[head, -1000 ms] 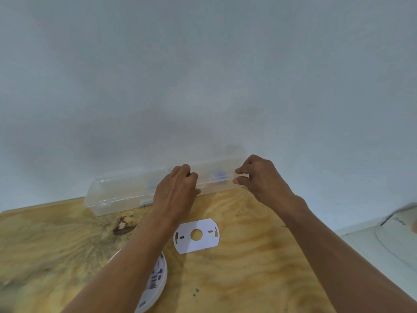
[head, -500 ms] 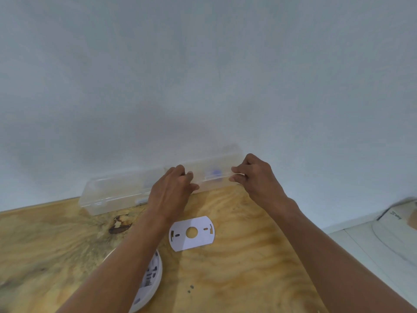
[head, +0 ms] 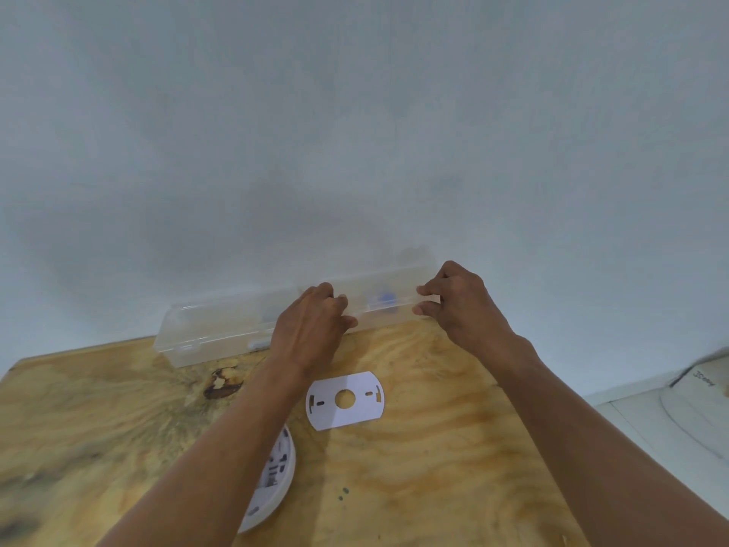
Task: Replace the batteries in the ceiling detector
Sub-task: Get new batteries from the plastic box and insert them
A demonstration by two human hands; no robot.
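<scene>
Both hands were on the long clear box (head: 221, 333) at the back of the wooden table (head: 434, 448), by the wall. The left hand (head: 311, 329) pinched its front edge at the middle, and the right hand (head: 459, 305) pinched its right end. It looked like the person was opening the lid, maybe to get new batteries. Next the lid would need a gentle lift. The detector (head: 276, 479) lay face down near the left arm, with its white plate (head: 345, 400) beside it. Compared with a second before, the hands had barely moved.
</scene>
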